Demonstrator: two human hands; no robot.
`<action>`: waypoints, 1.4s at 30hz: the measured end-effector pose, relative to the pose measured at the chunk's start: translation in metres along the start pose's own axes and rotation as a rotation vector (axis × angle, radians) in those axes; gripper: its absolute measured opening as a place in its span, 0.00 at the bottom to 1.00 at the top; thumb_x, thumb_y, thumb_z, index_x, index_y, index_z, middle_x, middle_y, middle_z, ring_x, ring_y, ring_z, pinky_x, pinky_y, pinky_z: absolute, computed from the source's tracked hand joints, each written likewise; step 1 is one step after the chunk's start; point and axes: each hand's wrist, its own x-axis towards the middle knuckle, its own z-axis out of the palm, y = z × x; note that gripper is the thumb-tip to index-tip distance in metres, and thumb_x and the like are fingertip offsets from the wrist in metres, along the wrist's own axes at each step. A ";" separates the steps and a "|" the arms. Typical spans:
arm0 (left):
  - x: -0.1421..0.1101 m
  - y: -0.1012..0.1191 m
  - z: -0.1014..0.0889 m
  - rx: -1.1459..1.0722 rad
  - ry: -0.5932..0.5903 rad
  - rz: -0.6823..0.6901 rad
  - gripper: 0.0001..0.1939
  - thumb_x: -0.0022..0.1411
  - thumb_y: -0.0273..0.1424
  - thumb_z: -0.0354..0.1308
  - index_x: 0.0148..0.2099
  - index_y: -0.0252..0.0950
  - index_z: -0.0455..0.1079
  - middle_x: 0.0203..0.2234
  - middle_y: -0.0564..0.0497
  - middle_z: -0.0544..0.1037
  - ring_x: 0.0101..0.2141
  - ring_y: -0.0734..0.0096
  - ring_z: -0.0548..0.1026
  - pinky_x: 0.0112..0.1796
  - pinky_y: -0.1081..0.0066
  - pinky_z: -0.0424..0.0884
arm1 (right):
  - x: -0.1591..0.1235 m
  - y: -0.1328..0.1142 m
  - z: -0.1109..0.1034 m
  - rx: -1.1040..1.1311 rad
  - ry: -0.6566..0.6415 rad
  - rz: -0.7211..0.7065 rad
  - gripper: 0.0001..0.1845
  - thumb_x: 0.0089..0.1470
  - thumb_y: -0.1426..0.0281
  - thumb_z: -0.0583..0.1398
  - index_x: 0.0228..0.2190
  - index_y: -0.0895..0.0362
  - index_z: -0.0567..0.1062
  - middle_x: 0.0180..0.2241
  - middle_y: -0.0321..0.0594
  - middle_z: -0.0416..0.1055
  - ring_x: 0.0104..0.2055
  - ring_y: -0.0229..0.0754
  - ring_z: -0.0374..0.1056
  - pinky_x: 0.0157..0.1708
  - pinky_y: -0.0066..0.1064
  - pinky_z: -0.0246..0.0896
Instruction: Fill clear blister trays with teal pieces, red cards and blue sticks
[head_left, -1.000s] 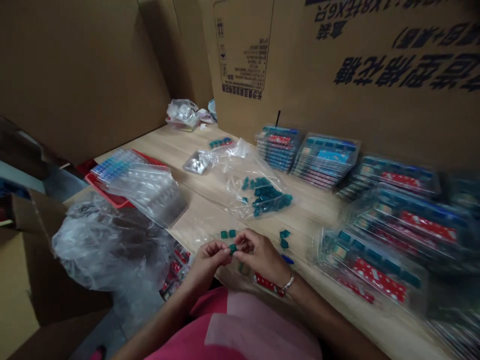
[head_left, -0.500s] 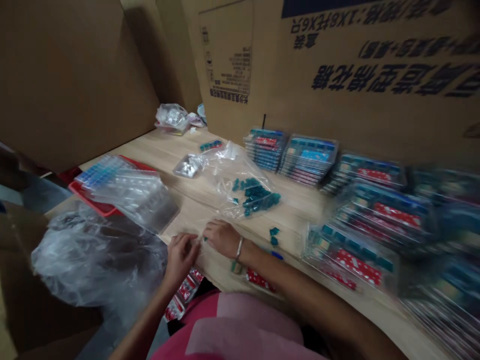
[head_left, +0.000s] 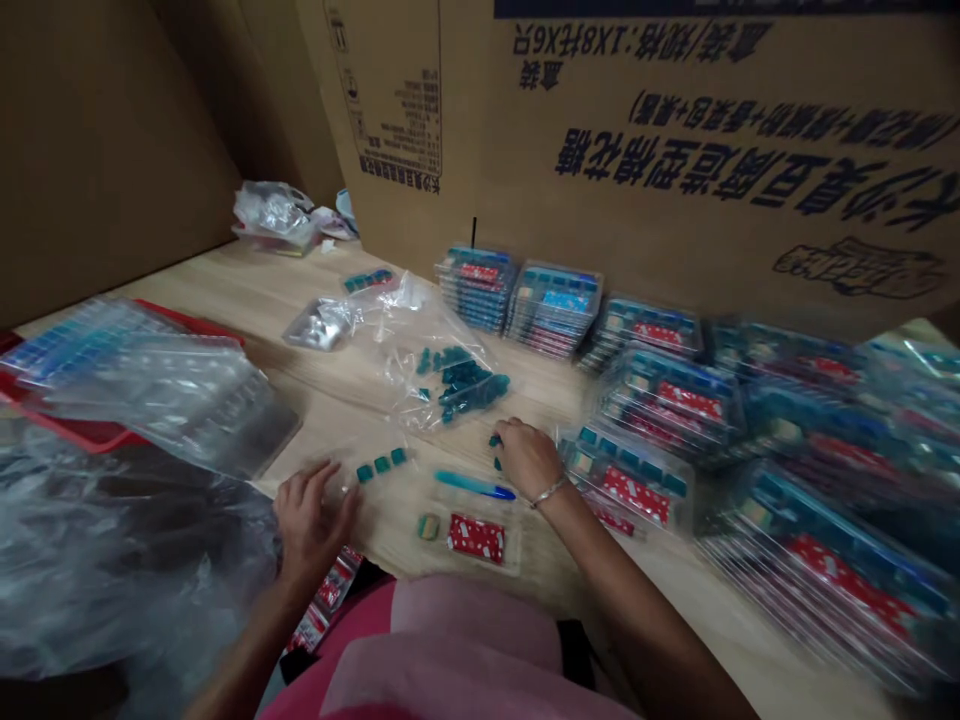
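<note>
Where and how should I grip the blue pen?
Probably mid-barrel, from above, pinching across its width: the blue pen is slim and lies roughly left to right. The right hand is nearest, by the dark end; keep clear of the red packet on the near side.

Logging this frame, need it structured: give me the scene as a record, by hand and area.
left hand: fingers apart, at left end of clear plastic tray; contact unclear
right hand: fingertips at small teal piece; grip unclear
tray contents: three square teal pieces, slim blue stick, green-and-tan block, red white-dotted packet
beyond tray: clear plastic bag with heaped teal pieces
right side: stacked filled clear plastic trays
</note>
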 end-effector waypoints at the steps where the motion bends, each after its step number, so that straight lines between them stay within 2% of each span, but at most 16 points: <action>1: 0.001 0.009 -0.002 -0.072 0.017 0.017 0.13 0.58 0.34 0.58 0.45 0.38 0.68 0.41 0.44 0.74 0.42 0.59 0.71 0.43 0.58 0.66 | 0.000 -0.004 0.001 0.127 0.025 -0.017 0.11 0.52 0.79 0.55 0.36 0.61 0.75 0.36 0.47 0.74 0.37 0.44 0.70 0.36 0.32 0.61; 3: 0.005 0.033 -0.005 -0.296 -0.053 0.026 0.12 0.58 0.30 0.57 0.46 0.39 0.68 0.40 0.47 0.74 0.41 0.64 0.73 0.41 0.64 0.69 | -0.002 -0.018 0.006 0.506 -0.005 -0.076 0.08 0.51 0.76 0.58 0.35 0.60 0.76 0.32 0.42 0.75 0.34 0.41 0.71 0.34 0.29 0.62; 6: 0.012 0.066 -0.001 -0.653 -0.241 -0.084 0.12 0.59 0.30 0.56 0.46 0.38 0.69 0.39 0.47 0.76 0.37 0.69 0.75 0.35 0.70 0.72 | -0.007 -0.040 0.019 1.038 -0.195 -0.164 0.08 0.48 0.71 0.59 0.32 0.60 0.76 0.27 0.36 0.74 0.28 0.37 0.69 0.31 0.28 0.63; 8: 0.015 0.077 0.004 -0.816 -0.289 -0.230 0.11 0.57 0.32 0.58 0.43 0.36 0.72 0.34 0.47 0.77 0.34 0.70 0.75 0.34 0.71 0.72 | -0.011 -0.049 0.030 1.214 -0.252 -0.158 0.08 0.46 0.69 0.60 0.31 0.60 0.75 0.25 0.35 0.73 0.27 0.36 0.69 0.30 0.28 0.63; 10: 0.015 0.080 0.008 -0.962 -0.321 -0.407 0.10 0.53 0.34 0.61 0.39 0.36 0.74 0.31 0.48 0.78 0.32 0.70 0.76 0.35 0.71 0.72 | -0.014 -0.054 0.040 1.296 -0.261 -0.120 0.09 0.45 0.67 0.61 0.29 0.59 0.74 0.23 0.33 0.72 0.25 0.35 0.67 0.28 0.27 0.63; 14: 0.009 0.074 0.010 -1.182 -0.361 -0.707 0.14 0.44 0.36 0.68 0.34 0.35 0.76 0.28 0.49 0.79 0.30 0.69 0.76 0.35 0.71 0.72 | -0.023 -0.056 0.045 1.201 -0.197 -0.139 0.06 0.46 0.68 0.60 0.27 0.59 0.73 0.23 0.34 0.71 0.25 0.35 0.67 0.27 0.27 0.61; 18: 0.007 0.073 0.007 -1.231 -0.391 -0.807 0.15 0.40 0.36 0.70 0.31 0.34 0.75 0.24 0.51 0.78 0.27 0.71 0.75 0.32 0.72 0.71 | -0.029 -0.056 0.038 1.030 -0.147 -0.210 0.04 0.45 0.72 0.60 0.27 0.58 0.76 0.25 0.36 0.73 0.28 0.37 0.68 0.28 0.27 0.60; 20: 0.007 0.073 0.003 -1.265 -0.446 -0.812 0.15 0.40 0.36 0.71 0.30 0.34 0.75 0.23 0.51 0.78 0.25 0.73 0.74 0.30 0.73 0.70 | -0.031 -0.056 0.037 1.115 -0.237 -0.172 0.05 0.44 0.69 0.61 0.24 0.58 0.75 0.22 0.35 0.72 0.25 0.36 0.67 0.26 0.27 0.59; 23: 0.005 0.074 -0.005 -1.340 -0.529 -0.812 0.15 0.40 0.35 0.71 0.30 0.33 0.75 0.22 0.52 0.77 0.25 0.74 0.73 0.30 0.74 0.68 | -0.033 -0.059 0.042 1.365 -0.457 -0.044 0.12 0.41 0.61 0.63 0.22 0.58 0.71 0.19 0.32 0.68 0.20 0.34 0.63 0.23 0.26 0.57; 25: 0.003 0.073 -0.009 -1.378 -0.539 -0.837 0.15 0.38 0.34 0.72 0.30 0.33 0.74 0.22 0.52 0.76 0.24 0.76 0.72 0.30 0.75 0.67 | -0.035 -0.062 0.046 1.451 -0.527 0.009 0.15 0.39 0.59 0.63 0.22 0.58 0.69 0.19 0.31 0.66 0.19 0.32 0.61 0.21 0.25 0.56; 27: -0.001 0.072 -0.011 -1.393 -0.511 -0.885 0.15 0.37 0.33 0.72 0.29 0.33 0.74 0.21 0.53 0.76 0.23 0.77 0.71 0.29 0.76 0.66 | -0.038 -0.067 0.048 1.411 -0.504 -0.029 0.14 0.41 0.60 0.62 0.21 0.58 0.69 0.18 0.30 0.65 0.19 0.32 0.59 0.22 0.25 0.54; 32: -0.007 0.067 -0.011 -1.348 -0.400 -0.996 0.12 0.39 0.31 0.70 0.28 0.34 0.73 0.19 0.55 0.74 0.21 0.79 0.68 0.26 0.77 0.63 | -0.042 -0.078 0.044 1.147 -0.282 -0.222 0.06 0.43 0.67 0.61 0.23 0.58 0.71 0.21 0.32 0.67 0.24 0.34 0.61 0.26 0.26 0.56; 34: -0.007 0.066 -0.012 -1.294 -0.377 -0.972 0.11 0.40 0.32 0.69 0.28 0.34 0.73 0.19 0.55 0.73 0.21 0.79 0.67 0.26 0.77 0.62 | -0.043 -0.081 0.043 1.113 -0.268 -0.256 0.05 0.44 0.68 0.60 0.23 0.58 0.71 0.22 0.32 0.68 0.25 0.34 0.61 0.27 0.26 0.57; 38: -0.006 0.060 -0.019 -1.134 -0.307 -0.809 0.11 0.43 0.35 0.67 0.28 0.34 0.72 0.21 0.53 0.74 0.23 0.76 0.69 0.28 0.75 0.64 | -0.041 -0.090 0.048 1.133 -0.265 -0.267 0.06 0.45 0.68 0.59 0.22 0.58 0.70 0.21 0.33 0.68 0.25 0.35 0.61 0.27 0.27 0.57; 42: -0.004 0.033 -0.028 -0.824 -0.205 -0.604 0.14 0.46 0.38 0.64 0.34 0.35 0.72 0.28 0.51 0.76 0.30 0.69 0.72 0.33 0.71 0.67 | -0.029 -0.104 0.051 1.125 -0.249 -0.371 0.05 0.46 0.70 0.60 0.25 0.57 0.67 0.23 0.31 0.66 0.26 0.34 0.62 0.27 0.26 0.58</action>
